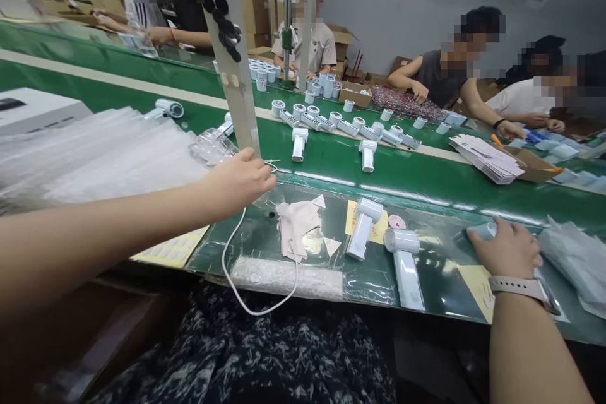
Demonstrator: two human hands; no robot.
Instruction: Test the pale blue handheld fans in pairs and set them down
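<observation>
Green conveyor belt (326,154) runs across the bench under a clear plastic sheet (440,202), with the wearer's lap (237,353) below its near edge. Hands well apart. Left hand (239,184) pinches, at the fingertips, a white cord (226,259) that drops past the sheet and loops across a roll of bubble wrap (286,278). Right hand (504,249) lies palm-down on a pale blue pouch (481,231); whether it grips, cannot tell. Two white handheld dryers (362,227) lie between the hands, long axes running toward the wearer and splayed apart, the nearer one (404,268) just beside the right hand. Pink paper sheets (296,227) sit nearer the left hand, with open sheet between them and the dryers. Co-workers (440,69) sit across the belt, well apart from both hands.
</observation>
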